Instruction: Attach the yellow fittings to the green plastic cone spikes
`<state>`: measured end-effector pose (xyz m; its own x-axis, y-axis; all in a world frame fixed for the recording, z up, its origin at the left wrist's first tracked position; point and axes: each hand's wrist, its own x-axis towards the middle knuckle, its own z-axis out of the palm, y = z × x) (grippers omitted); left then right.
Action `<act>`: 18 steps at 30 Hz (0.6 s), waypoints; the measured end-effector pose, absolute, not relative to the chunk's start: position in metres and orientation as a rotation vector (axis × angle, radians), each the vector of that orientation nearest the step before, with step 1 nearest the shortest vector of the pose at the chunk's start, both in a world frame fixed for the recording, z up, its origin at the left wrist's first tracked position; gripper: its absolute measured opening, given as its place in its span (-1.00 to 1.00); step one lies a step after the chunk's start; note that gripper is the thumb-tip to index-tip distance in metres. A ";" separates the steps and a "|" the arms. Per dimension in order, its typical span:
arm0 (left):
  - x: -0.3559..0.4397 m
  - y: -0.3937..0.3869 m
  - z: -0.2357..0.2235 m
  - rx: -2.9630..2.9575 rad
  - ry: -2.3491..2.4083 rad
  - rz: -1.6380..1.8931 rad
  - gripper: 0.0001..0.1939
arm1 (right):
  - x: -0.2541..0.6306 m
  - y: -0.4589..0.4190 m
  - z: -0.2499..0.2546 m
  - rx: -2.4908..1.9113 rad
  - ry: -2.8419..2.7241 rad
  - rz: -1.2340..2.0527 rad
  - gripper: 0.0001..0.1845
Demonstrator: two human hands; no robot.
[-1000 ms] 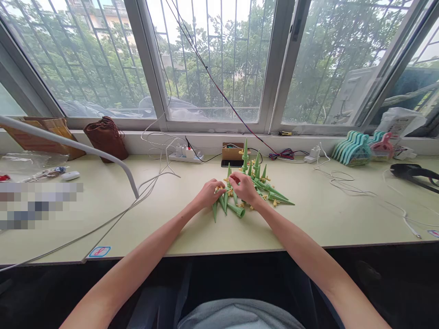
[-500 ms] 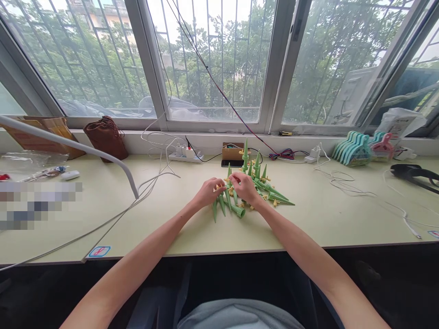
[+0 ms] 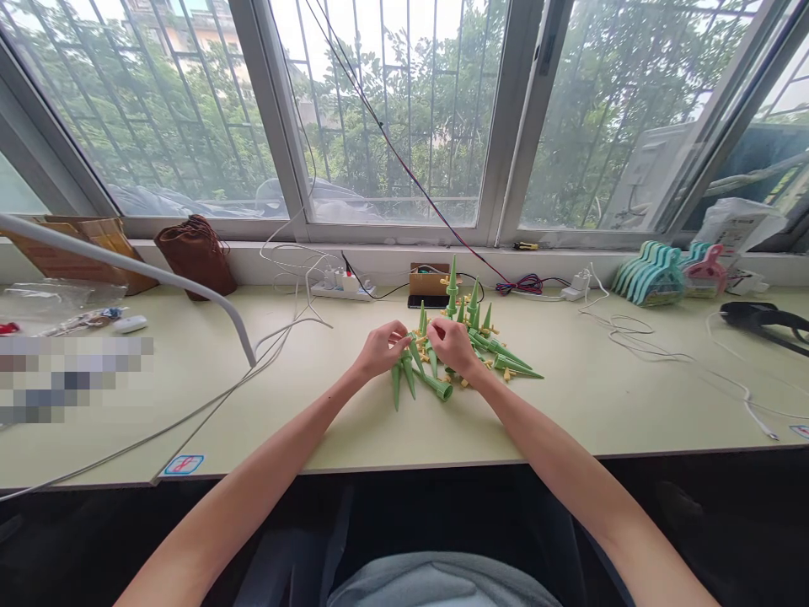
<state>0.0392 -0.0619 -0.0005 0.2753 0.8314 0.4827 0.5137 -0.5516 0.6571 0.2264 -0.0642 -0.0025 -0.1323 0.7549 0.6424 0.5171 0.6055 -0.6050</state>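
My left hand [image 3: 382,349] has thumb and fingers pinched on a green watering spike [image 3: 415,354], which tilts point-down over the pile. Close on its right, my right hand [image 3: 450,344] is closed with its fingers curled in. What it holds, if anything, is hidden behind the fingers. Several more green cone-shaped spikes [image 3: 403,381] lie below and between the hands, one showing a round open end [image 3: 444,391]. Beyond my right hand, some spikes stand upright, the tallest spike [image 3: 452,287] at the back. Small yellow valve pieces [image 3: 507,376] are scattered among them.
Behind the pile stand a small cardboard box [image 3: 430,274] and a dark phone [image 3: 428,301]. A power strip [image 3: 343,289] and white cables lie back left, beside a brown pouch [image 3: 195,255]. Teal clips [image 3: 648,274] and a black strapped object [image 3: 768,320] are at right.
The spike in my left hand has swung up from among the lying ones and tilts more. My right hand has shifted slightly right, its fingers more curled, and the hands are a little farther apart.
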 end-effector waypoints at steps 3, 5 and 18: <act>0.039 -0.062 0.000 2.174 1.208 1.183 -0.68 | 0.227 -0.063 -0.003 -1.035 -1.796 0.291 -0.66; 0.040 -0.062 0.000 2.171 1.205 1.188 -0.69 | 0.227 -0.063 -0.004 -1.041 -1.797 0.289 -0.66; 0.040 -0.061 -0.001 2.144 1.195 1.227 -0.74 | 0.225 -0.063 -0.004 -1.049 -1.809 0.301 -0.65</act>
